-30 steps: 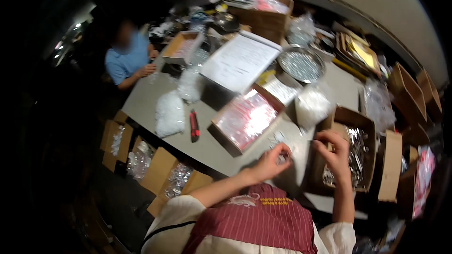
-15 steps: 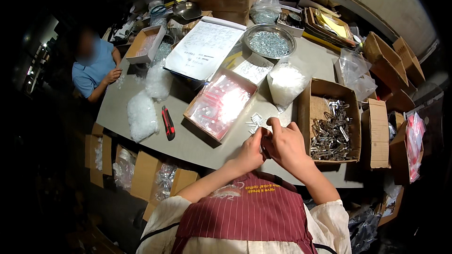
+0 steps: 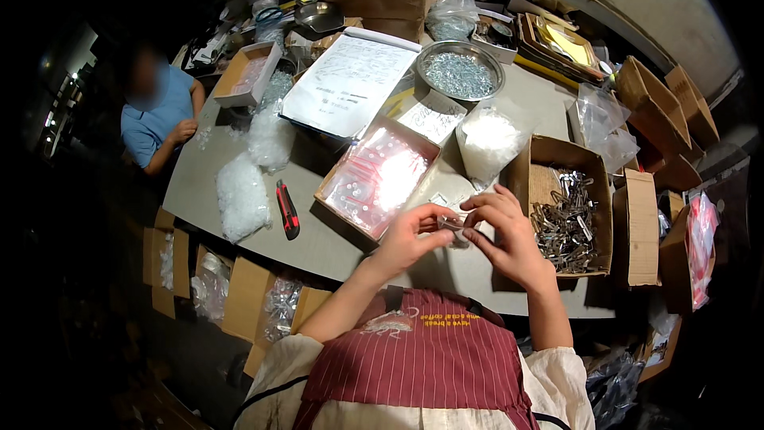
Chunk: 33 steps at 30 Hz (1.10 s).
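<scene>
Both hands work over the near edge of the table. Between their fingertips is a small clear plastic bag [image 3: 453, 225]; its contents are too small to make out. My left hand [image 3: 407, 240] pinches one side of it, thumb and fingers closed. My right hand [image 3: 509, 232] grips the other side. Left of them stands a shallow cardboard box [image 3: 342, 221] filled with small clear and pink zip bags [image 3: 374, 171]. Just right of my right hand is an open carton [image 3: 519, 171] of metal clips [image 3: 563, 227]. A bag of white small parts [image 3: 487, 147] stands behind my hands.
A red and black box cutter [image 3: 287, 211] and bags of whitish pieces [image 3: 242, 199] lie on the left. Farther back are a written notepad [image 3: 346, 84] and a metal bowl of small shiny parts [image 3: 458, 74]. A person in blue [image 3: 159, 123] works at the far left. Cartons [image 3: 641, 223] line the right.
My hands have moved a little apart, bringing the small clear bag between them into view. The fingers are less bunched. The person at the left has shifted hands slightly.
</scene>
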Motion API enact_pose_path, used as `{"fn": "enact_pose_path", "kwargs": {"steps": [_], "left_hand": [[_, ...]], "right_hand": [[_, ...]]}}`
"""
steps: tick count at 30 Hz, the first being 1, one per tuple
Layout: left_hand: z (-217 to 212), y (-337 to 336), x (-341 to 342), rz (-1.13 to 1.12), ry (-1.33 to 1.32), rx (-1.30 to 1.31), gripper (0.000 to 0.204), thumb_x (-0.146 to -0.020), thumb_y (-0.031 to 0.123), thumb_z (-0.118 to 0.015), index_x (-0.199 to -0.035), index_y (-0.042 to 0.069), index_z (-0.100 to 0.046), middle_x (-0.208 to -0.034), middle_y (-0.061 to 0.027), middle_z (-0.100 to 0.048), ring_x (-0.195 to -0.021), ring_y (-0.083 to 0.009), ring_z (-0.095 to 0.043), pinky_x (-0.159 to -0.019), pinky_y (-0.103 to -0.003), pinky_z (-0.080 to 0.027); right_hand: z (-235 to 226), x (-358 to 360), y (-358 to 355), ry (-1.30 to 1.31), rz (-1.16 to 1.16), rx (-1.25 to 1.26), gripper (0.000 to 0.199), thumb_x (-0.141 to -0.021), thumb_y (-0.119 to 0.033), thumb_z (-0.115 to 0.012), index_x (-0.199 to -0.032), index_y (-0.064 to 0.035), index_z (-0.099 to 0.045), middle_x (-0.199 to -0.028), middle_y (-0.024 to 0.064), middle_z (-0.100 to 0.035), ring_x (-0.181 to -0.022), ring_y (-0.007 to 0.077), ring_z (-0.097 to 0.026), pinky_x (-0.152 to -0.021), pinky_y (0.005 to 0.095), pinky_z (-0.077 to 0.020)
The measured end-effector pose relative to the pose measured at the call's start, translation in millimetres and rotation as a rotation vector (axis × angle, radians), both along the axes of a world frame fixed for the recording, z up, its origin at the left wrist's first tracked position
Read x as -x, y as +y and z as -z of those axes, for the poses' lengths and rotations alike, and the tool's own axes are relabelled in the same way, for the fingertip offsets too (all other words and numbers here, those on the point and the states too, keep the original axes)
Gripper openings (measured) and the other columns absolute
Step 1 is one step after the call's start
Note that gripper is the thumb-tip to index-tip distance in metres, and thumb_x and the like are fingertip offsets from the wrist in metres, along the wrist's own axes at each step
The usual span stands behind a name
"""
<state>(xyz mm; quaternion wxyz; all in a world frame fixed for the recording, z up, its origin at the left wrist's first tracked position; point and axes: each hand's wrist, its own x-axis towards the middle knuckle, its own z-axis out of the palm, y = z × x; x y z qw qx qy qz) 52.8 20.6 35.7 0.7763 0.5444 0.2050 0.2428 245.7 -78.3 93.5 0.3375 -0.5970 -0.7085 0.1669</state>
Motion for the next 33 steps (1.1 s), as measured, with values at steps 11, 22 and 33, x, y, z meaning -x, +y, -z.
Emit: {"fn": "enact_pose_path", "kwargs": {"steps": [11, 22, 33], "left_hand": [[-19, 1, 8, -0.331, 0.064, -0.296, 0.009, -0.095, 0.005, -0.064, -0.099, -0.003, -0.065, -0.09, -0.0097, -0.074, -0.086, -0.0147, -0.071, -0.076, -0.028, -0.056], [-34, -18, 49, -0.442, 0.245, -0.705, 0.008, -0.086, 0.005, -0.069, -0.091, -0.001, -0.068, -0.079, -0.0079, -0.069, -0.073, -0.0136, -0.067, -0.067, -0.028, -0.051], [26, 9, 210, -0.958, 0.291, -0.429, 0.007, -0.092, 0.006, -0.065, -0.091, -0.001, -0.062, -0.074, -0.0025, -0.064, -0.07, -0.0073, -0.061, -0.065, -0.025, -0.05]], "right_hand": [[2, 20, 5, 0.387, 0.132, 0.029, 0.027, -0.09, -0.01, -0.074, -0.109, 0.0027, -0.061, -0.094, 0.0116, -0.068, -0.091, 0.0187, -0.066, -0.083, 0.0314, -0.0527], [20, 53, 18, 0.193, -0.123, -0.026, 0.013, -0.092, -0.013, -0.067, -0.094, -0.001, -0.061, -0.083, 0.0123, -0.063, -0.077, 0.0303, -0.06, -0.072, 0.039, -0.0475], [50, 113, 90, 0.085, -0.216, 0.129, 0.01, -0.081, -0.013, -0.064, -0.078, -0.0037, -0.062, -0.071, 0.0115, -0.064, -0.068, 0.0289, -0.062, -0.068, 0.0378, -0.0491]]}}
